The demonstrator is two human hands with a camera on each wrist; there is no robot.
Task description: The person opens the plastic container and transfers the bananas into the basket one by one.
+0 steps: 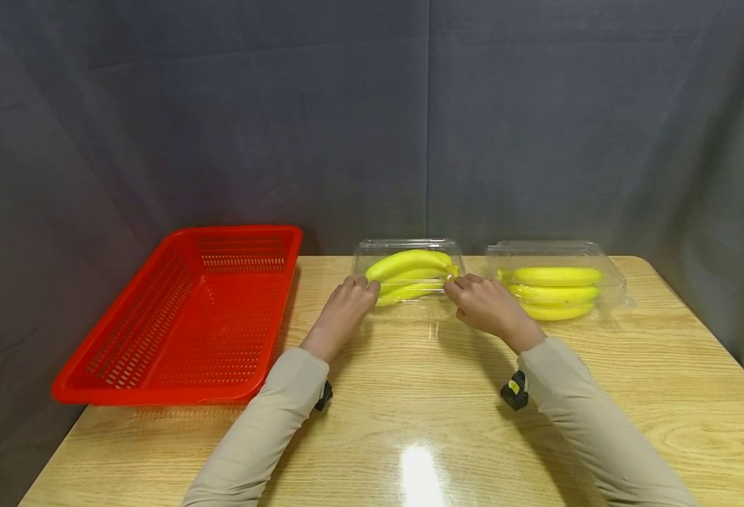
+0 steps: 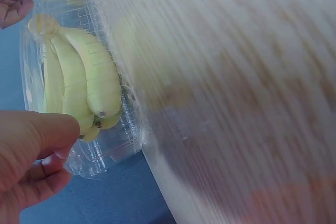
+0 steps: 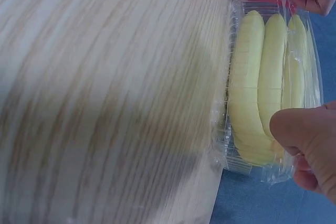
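Observation:
A clear plastic clamshell box [image 1: 410, 244] holding a bunch of yellow bananas [image 1: 408, 263] stands at the far middle of the table. My left hand [image 1: 344, 308] pinches the front left corner of its clear lid between thumb and fingers. At the front right corner, beside the banana stem, my right hand [image 1: 487, 306] pinches the lid's edge. In the right wrist view, the thumb [image 3: 299, 127] overlaps the bananas' lower end. The left wrist view shows the bananas [image 2: 73, 74] lying inside the box between both hands.
To the right stands a second clear clamshell box [image 1: 611, 280] with bananas [image 1: 556, 293] in it. A red perforated plastic basket [image 1: 150, 396] sits on the left of the wooden table [image 1: 372, 436]. Grey cloth [image 1: 359, 127] hangs behind the table.

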